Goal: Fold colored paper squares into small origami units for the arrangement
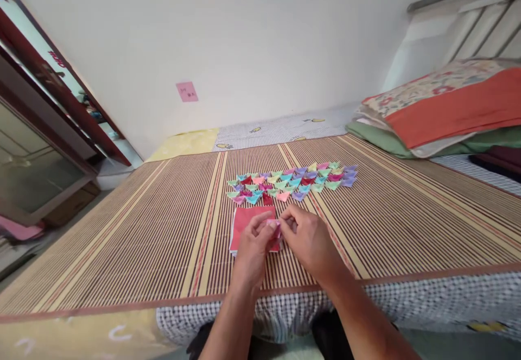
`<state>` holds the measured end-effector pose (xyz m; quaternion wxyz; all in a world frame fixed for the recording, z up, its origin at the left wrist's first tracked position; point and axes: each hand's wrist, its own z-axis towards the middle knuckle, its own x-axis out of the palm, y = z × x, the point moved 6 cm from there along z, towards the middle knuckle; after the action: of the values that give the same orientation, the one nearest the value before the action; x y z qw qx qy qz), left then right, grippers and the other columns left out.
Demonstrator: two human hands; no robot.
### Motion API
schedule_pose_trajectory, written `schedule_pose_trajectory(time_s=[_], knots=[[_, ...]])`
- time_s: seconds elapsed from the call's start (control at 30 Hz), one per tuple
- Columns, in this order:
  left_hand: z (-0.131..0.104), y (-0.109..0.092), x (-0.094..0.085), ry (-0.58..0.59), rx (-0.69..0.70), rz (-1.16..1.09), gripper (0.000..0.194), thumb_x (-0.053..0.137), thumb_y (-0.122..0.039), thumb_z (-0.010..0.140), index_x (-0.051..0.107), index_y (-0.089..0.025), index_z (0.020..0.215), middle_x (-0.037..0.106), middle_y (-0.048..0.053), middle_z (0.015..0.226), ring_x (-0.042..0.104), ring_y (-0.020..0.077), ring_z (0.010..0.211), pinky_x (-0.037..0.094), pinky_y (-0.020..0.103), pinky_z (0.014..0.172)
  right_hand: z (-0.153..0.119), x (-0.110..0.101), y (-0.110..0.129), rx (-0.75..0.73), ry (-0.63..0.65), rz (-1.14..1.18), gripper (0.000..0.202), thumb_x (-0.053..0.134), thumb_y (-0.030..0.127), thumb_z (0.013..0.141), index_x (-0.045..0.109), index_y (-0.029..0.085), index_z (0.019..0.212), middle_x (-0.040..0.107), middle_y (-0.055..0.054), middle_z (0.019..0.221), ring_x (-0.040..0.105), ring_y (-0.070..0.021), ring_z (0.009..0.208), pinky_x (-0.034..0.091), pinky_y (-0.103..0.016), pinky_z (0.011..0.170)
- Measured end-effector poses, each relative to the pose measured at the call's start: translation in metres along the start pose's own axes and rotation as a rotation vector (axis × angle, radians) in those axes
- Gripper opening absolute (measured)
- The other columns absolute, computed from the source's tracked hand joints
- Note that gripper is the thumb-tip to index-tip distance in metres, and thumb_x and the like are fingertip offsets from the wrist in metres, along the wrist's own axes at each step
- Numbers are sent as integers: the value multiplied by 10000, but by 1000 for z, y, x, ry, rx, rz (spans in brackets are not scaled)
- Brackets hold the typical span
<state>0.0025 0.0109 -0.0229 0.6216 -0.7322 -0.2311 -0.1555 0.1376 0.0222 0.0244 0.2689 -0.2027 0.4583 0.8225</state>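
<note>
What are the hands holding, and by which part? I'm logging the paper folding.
Both the left hand and right hand pinch a small pink folded paper piece by its side edges, over the red paper stack.

Bright, even daylight, soft shadows, sharp centre, wide-angle bending and slight blur at the edges.

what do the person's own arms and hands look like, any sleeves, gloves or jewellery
Both forearms are bare up to the bottom edge of the picture: no sleeves show. The left hand and the right hand wear no gloves. No ring, watch or bracelet shows on the sides facing the camera.
</note>
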Motion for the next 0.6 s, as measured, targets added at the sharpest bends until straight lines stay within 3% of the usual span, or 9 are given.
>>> schedule_pose_trajectory(time_s=[0.1, 0.27, 0.47, 0.6], knots=[[18, 5, -6, -41, 6, -13, 399, 1001, -294, 629, 772, -140, 918, 778, 36, 780, 741, 178, 725, 606, 292, 731, 11, 17, -11, 32, 28, 52, 161, 622, 135, 881, 601, 222, 747, 702, -9, 652, 663, -178, 586, 436, -257, 574], [32, 9, -14, -18, -7, -23, 392, 998, -300, 638, 775, -140, 918, 794, 47, 796, 761, 195, 728, 628, 295, 695, 18, 31, -24, 84, 33, 142, 161, 611, 147, 875, 602, 220, 732, 700, -10, 641, 672, -181, 579, 467, -257, 578], [41, -1, -26, -32, -19, -40, 362, 1001, -289, 621, 787, -120, 858, 805, 60, 789, 781, 205, 715, 624, 264, 654, 27, 22, -28, 90, 46, 306, 199, 548, 260, 973, 652, 204, 812, 708, -22, 690, 678, -181, 610, 495, -263, 586], [45, -5, -31, -12, -11, -50, 374, 991, -356, 642, 783, -124, 850, 802, 57, 772, 795, 220, 738, 635, 272, 666, 30, 17, -27, 23, 31, 299, 139, 565, 200, 946, 691, 198, 889, 676, -12, 740, 611, -160, 610, 471, -257, 582]])
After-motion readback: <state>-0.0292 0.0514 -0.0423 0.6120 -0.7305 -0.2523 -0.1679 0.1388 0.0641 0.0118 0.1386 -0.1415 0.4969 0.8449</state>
